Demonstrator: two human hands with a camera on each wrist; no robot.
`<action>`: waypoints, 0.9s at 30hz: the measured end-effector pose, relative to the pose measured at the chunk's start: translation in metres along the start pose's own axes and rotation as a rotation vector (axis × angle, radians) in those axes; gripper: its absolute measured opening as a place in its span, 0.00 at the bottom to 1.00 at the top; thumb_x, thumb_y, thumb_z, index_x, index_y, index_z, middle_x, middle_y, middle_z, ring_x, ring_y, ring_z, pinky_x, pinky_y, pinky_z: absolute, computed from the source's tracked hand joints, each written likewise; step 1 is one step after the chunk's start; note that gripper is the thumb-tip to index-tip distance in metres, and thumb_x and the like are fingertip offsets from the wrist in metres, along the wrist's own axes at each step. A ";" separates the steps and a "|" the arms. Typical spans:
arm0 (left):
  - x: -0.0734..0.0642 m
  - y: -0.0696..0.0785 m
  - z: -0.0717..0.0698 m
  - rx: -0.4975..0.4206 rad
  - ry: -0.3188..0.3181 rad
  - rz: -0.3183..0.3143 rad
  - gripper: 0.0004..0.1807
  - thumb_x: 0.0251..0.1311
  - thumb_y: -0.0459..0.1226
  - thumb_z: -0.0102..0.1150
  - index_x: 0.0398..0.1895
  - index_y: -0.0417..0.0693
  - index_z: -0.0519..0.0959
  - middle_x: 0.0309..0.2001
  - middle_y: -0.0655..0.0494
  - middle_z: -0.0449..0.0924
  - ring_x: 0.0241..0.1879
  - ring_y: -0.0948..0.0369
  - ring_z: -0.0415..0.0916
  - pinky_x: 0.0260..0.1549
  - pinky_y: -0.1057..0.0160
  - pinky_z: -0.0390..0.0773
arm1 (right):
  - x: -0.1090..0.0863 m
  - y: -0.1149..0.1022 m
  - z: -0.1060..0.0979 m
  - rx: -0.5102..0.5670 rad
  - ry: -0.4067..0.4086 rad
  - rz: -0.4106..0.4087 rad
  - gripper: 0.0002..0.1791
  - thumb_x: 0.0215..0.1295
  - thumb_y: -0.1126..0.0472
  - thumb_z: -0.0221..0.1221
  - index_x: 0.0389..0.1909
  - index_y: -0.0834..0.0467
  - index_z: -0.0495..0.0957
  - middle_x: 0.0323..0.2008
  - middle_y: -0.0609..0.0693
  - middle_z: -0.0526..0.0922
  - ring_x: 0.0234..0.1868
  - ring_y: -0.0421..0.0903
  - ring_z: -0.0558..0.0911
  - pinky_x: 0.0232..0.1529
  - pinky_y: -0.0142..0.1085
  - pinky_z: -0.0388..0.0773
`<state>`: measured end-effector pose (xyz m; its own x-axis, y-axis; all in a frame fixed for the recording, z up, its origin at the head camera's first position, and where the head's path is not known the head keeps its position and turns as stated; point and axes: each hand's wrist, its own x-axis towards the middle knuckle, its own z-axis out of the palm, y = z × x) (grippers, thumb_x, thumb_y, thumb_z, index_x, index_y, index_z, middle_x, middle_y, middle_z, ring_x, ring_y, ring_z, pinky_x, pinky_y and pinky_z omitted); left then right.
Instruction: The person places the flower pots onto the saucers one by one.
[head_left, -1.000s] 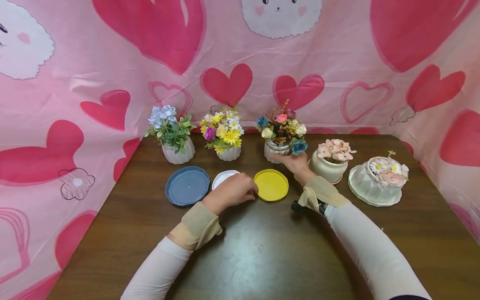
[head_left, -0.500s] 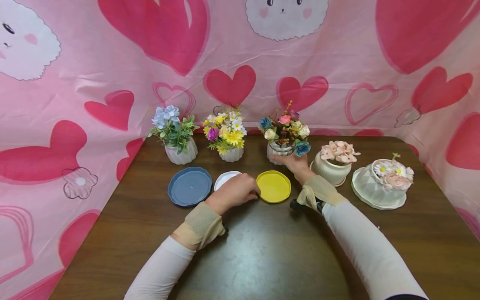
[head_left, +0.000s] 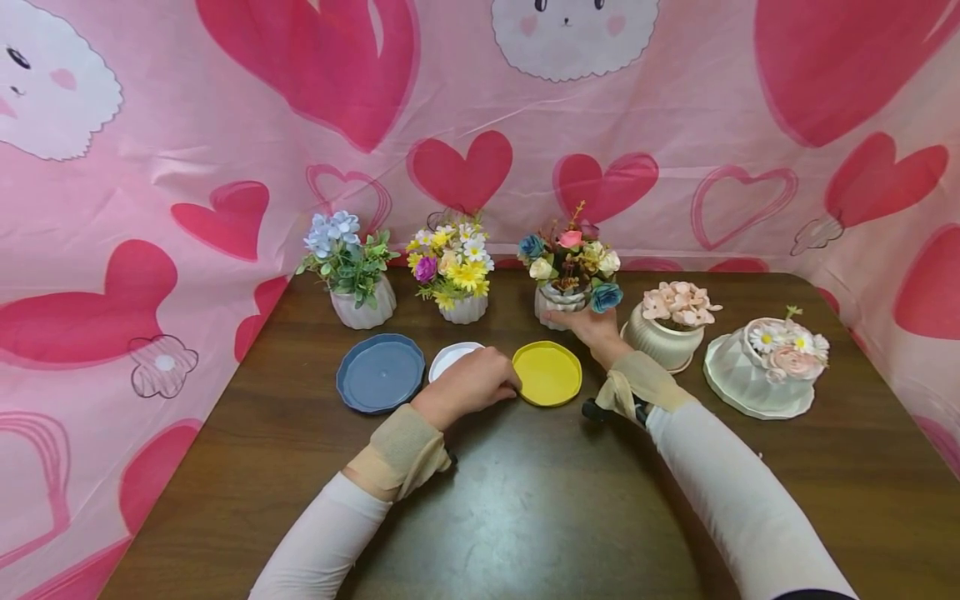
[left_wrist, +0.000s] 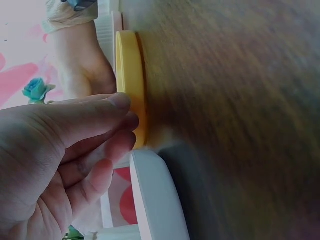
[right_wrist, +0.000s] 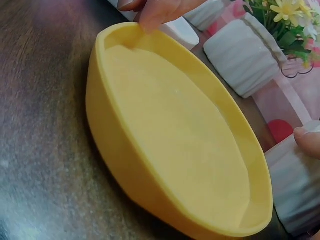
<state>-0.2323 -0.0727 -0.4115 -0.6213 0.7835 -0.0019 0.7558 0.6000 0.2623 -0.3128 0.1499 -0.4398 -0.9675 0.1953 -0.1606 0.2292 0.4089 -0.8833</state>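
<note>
My left hand (head_left: 468, 383) pinches the left rim of a yellow saucer (head_left: 547, 373) that lies on the table. In the left wrist view the thumb and fingertips meet at the saucer's edge (left_wrist: 131, 65); the right wrist view has a fingertip over its rim. My right hand (head_left: 596, 329) grips a white flowerpot (head_left: 546, 302) of blue, pink and cream artificial roses (head_left: 570, 258), standing behind the yellow saucer. Its thumb shows against the pot wall in the right wrist view, while the other fingers are mostly hidden. A white saucer (head_left: 448, 358) is partly covered by my left hand.
A blue-grey saucer (head_left: 380, 372) lies at the left. Behind are pots of blue flowers (head_left: 363, 302) and yellow daisies (head_left: 463, 310). At right, a cream pot (head_left: 660, 337) and a faceted white pot (head_left: 772, 371) stand on saucers. A pink heart-print cloth (head_left: 600, 108) hangs behind the table.
The head view has shifted slightly, so everything sits a little further right in it. Both hands keep their places on the yellow saucer and the rose flowerpot.
</note>
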 end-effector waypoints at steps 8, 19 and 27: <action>-0.001 0.001 -0.001 -0.004 0.002 0.009 0.04 0.60 0.36 0.67 0.32 0.55 0.88 0.29 0.65 0.85 0.31 0.69 0.78 0.36 0.67 0.79 | 0.000 0.002 0.001 0.012 0.010 -0.043 0.58 0.47 0.50 0.76 0.74 0.62 0.52 0.74 0.60 0.61 0.75 0.52 0.60 0.76 0.43 0.56; -0.002 0.002 -0.002 0.002 0.012 0.028 0.04 0.59 0.36 0.67 0.29 0.55 0.87 0.26 0.66 0.83 0.28 0.69 0.76 0.34 0.67 0.77 | -0.002 0.004 -0.003 -0.080 -0.009 -0.142 0.60 0.45 0.53 0.77 0.73 0.64 0.51 0.72 0.64 0.62 0.75 0.56 0.61 0.75 0.47 0.57; -0.002 0.003 -0.002 0.006 0.007 0.018 0.04 0.60 0.36 0.67 0.30 0.55 0.88 0.27 0.65 0.84 0.29 0.69 0.77 0.35 0.66 0.78 | -0.004 0.006 -0.003 -0.106 0.001 -0.136 0.58 0.46 0.51 0.77 0.73 0.64 0.53 0.72 0.63 0.63 0.75 0.56 0.61 0.75 0.48 0.58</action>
<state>-0.2297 -0.0730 -0.4086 -0.6095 0.7928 0.0097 0.7677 0.5871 0.2568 -0.3075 0.1538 -0.4429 -0.9903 0.1323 -0.0426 0.1063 0.5231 -0.8456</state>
